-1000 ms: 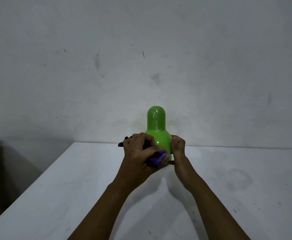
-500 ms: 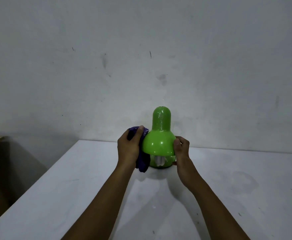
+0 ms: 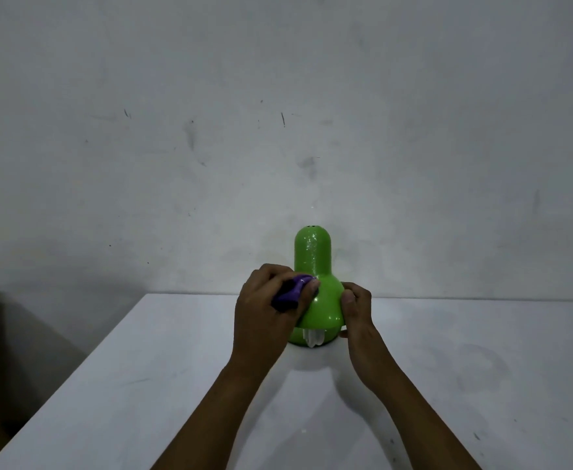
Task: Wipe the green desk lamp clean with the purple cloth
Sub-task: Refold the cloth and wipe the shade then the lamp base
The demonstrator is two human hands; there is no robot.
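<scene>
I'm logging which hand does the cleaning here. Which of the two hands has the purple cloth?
The left hand holds the purple cloth, bunched against the green desk lamp. The right hand is bare, gripping the shade's other side.

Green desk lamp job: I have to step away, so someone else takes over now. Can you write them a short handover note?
Left hand: closed on the crumpled purple cloth, pressing it against the left shoulder of the glossy green desk lamp.
Right hand: fingers grip the lamp's right side, steadying it.
Lamp stands near the far edge of the white table, white bulb visible under the shade.
Done: wiping is under way on the shade.
Left: how much is already clean cannot be told; go over the neck, the top and the remaining sides.
</scene>
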